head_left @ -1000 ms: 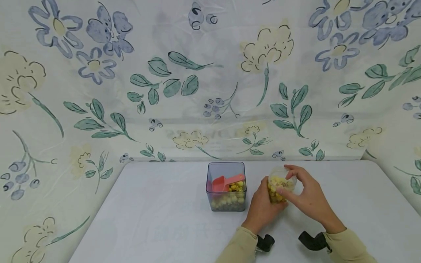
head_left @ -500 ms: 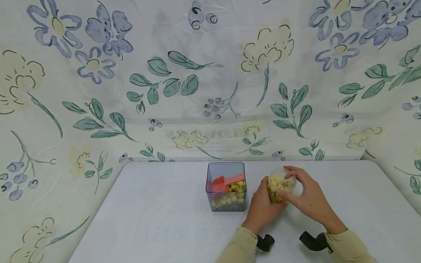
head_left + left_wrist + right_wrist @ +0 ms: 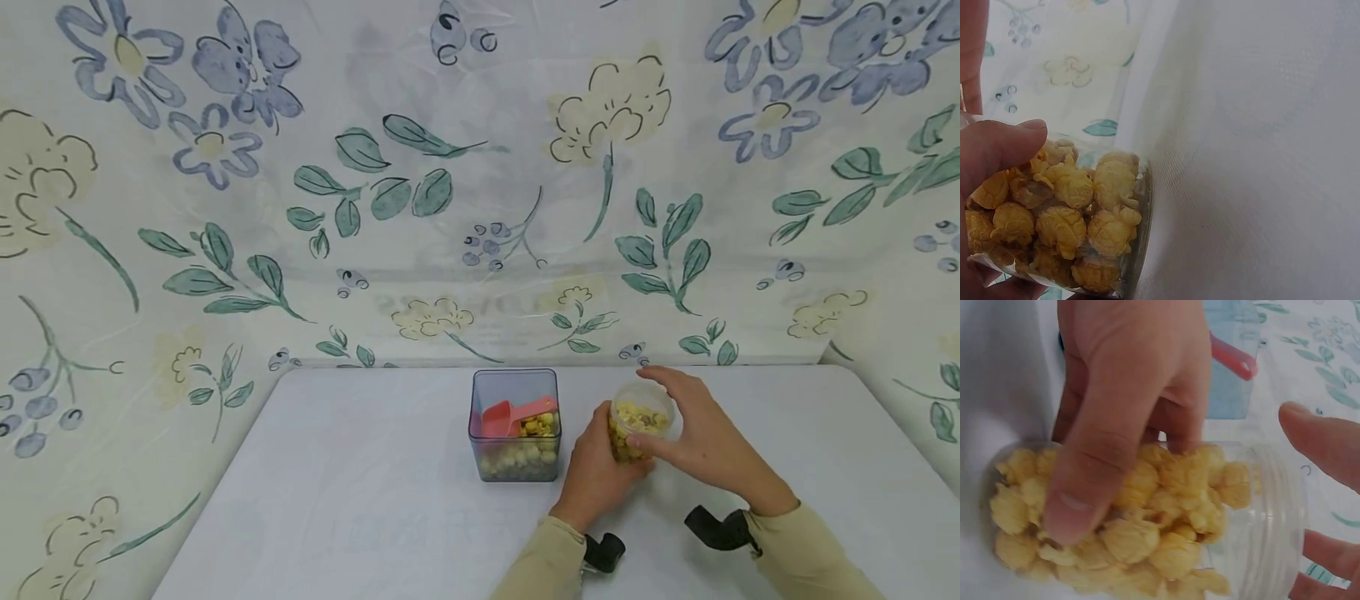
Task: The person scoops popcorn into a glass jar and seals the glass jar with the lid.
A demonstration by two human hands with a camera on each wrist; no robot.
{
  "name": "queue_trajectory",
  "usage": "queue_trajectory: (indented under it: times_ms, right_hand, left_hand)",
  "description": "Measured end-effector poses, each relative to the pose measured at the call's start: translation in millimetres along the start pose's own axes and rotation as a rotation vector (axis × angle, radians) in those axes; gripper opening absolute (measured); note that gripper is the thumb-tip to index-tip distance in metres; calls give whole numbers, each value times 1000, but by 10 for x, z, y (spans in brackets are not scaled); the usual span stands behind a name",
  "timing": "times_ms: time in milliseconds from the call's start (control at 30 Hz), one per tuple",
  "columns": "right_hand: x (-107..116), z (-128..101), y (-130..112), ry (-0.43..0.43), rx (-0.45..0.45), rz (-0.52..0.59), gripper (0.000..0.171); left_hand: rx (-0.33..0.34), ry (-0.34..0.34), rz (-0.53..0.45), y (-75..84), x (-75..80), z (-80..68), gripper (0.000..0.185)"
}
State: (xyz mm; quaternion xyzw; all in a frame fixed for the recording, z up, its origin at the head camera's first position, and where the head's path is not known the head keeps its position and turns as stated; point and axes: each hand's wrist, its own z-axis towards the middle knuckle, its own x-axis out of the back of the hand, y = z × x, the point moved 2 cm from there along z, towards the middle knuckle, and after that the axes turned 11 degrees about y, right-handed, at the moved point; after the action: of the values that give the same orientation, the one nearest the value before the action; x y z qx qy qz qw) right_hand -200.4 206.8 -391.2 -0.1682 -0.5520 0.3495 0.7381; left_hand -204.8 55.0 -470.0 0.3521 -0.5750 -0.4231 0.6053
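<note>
A small clear jar [image 3: 634, 427] full of yellow popcorn is held just above the white table [image 3: 360, 500], right of a square clear container [image 3: 516, 462]. My left hand [image 3: 600, 467] grips the jar's body; its thumb [image 3: 991, 150] presses the wall in the left wrist view, over the jar [image 3: 1079, 219]. My right hand [image 3: 686, 429] curls over the jar's top end. In the right wrist view its fingertips [image 3: 1325, 440] lie at the threaded mouth of the jar [image 3: 1147, 544]. Whether a lid is on cannot be told.
The square container holds more popcorn and a pink scoop [image 3: 501, 417], also visible as the scoop [image 3: 1235, 359] behind my left hand [image 3: 1129, 381]. A flowered cloth [image 3: 480, 183] hangs behind and beside the table. Black wrist mounts [image 3: 603, 552] sit near the front edge.
My right hand has shifted slightly up and over the jar's top, its wrist swinging right. The left hand and the jar stay almost in place.
</note>
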Motion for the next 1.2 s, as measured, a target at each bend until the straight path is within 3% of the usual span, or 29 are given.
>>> queue_trajectory:
  times_ms: [433,800,1200]
  right_hand:
    - [94,140,-109,-122,138,-218,67]
    - [104,190,-132,-144,129,-223,65]
    - [83,145,-129,-93,113,-247,67]
  left_hand:
    - [47,12,-33,-1,-26,14,81]
    - [60,-21,-75,-23,-7,64,82]
    - [32,-47,-117,-35,-24,83,84]
